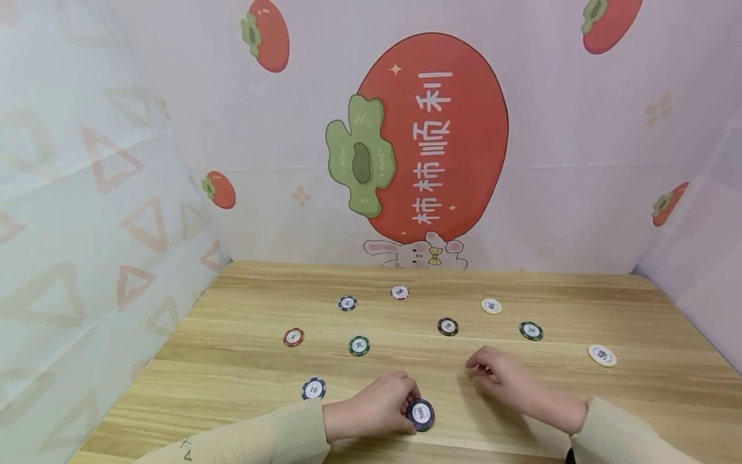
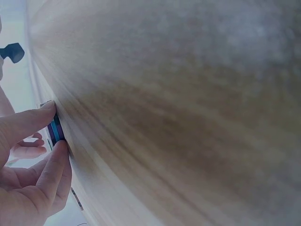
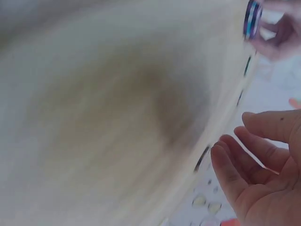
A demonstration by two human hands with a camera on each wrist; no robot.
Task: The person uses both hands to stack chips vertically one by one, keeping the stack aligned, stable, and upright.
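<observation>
Some room right of purple chip (image 1: 420,414)

Dark purple chip (image 1: 420,414) reads 500, turned over-end. Near blue chip (image 1: 313,389): 10; far blue chip (image 1: 348,303): 10, turned. Red chip (image 1: 294,337): 5. Black chip (image 1: 448,327): 100. Left green chip (image 1: 359,346), right green chip (image 1: 531,330): 20 each. Left yellow chip (image 1: 491,306), right yellow chip (image 1: 602,355): 50 each. Backdrop's big red persimmon (image 1: 469,142) bears 柿柿顺利, running bottom to top. Left sleeve (image 1: 243,441) shows an A.

Wood-grain table (image 1: 232,374) bears poker chips (image 1: 448,327) (numbered).
</observation>
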